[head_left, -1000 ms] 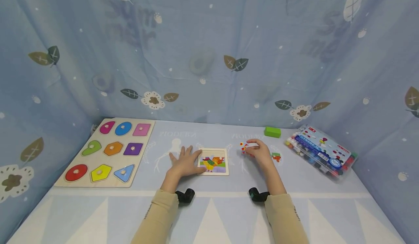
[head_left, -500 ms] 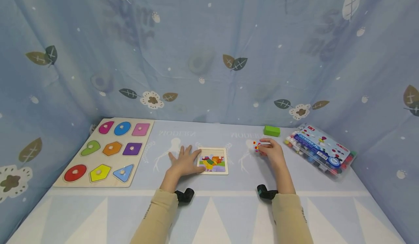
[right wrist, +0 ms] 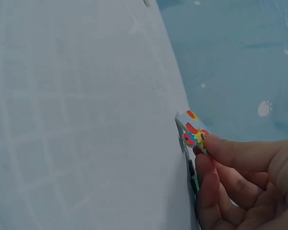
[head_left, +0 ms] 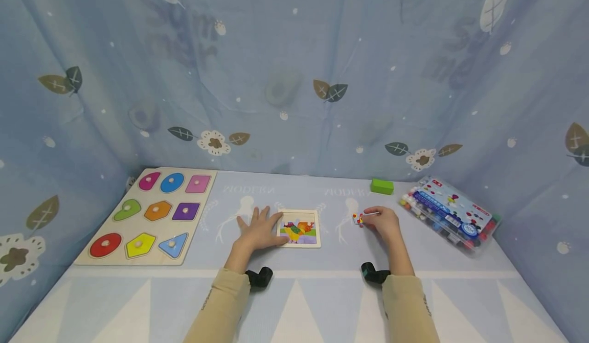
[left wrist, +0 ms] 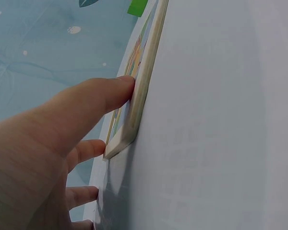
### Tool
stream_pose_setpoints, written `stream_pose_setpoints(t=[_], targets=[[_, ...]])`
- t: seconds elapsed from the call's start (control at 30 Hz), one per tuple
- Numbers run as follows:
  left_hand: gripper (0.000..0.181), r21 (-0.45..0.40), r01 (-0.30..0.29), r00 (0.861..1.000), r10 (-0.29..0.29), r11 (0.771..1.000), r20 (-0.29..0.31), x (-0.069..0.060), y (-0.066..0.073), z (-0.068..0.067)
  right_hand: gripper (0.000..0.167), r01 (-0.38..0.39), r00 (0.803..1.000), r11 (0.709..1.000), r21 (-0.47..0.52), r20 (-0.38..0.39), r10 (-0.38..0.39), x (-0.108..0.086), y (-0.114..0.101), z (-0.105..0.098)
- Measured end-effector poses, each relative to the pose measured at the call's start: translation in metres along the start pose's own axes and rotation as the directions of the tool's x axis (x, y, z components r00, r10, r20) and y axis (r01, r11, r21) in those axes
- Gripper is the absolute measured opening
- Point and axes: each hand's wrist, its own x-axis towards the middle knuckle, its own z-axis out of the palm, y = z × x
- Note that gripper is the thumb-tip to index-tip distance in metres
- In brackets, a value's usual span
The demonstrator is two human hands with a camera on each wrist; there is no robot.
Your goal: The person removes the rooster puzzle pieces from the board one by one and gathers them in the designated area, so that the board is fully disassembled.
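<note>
My left hand (head_left: pixel 262 229) lies spread at the left side of a small wooden picture puzzle (head_left: pixel 299 245). Its thumb (left wrist: pixel 120 88) rests on the puzzle's near left corner, and a fingertip touches the far left edge. Colourful pieces fill the lower part of the puzzle; bare wood shows along its top. To the right, my right hand (head_left: pixel 384 223) pinches a small puzzle piece (right wrist: pixel 192 125) with red, yellow and blue print between thumb and fingers. The piece is tilted, close to the table. A dark and green edge (right wrist: pixel 195 183) shows behind the fingers, mostly hidden.
A wooden shape board (head_left: pixel 171 220) with several knobbed coloured shapes lies at the left. At the back right are a green block (head_left: pixel 382 186) and a clear plastic case (head_left: pixel 451 212) of coloured pieces. A patterned curtain (head_left: pixel 294 77) hangs behind the table.
My right hand has moved right with the puzzle piece, then slightly lower. Another loose piece, visible beside the right wrist earlier, is now hidden from the head view. My left hand stays put.
</note>
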Motion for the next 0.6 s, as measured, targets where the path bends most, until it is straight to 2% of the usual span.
stream_pose_setpoints(t=[0.27,0.6], targets=[[0.077,-0.007,-0.004,1.0,0.004,1.0,-0.008,-0.0016,0.0009,-0.0001,0.026,0.039,0.999,0.999,-0.024,-0.029,-0.04,-0.0013,0.0009,0.0042],[0.077,-0.015,-0.008,1.0,0.008,1.0,-0.018,-0.0025,0.0019,-0.0012,0.025,0.019,0.998,0.999,-0.046,-0.055,-0.021,0.0003,0.0,0.0055]])
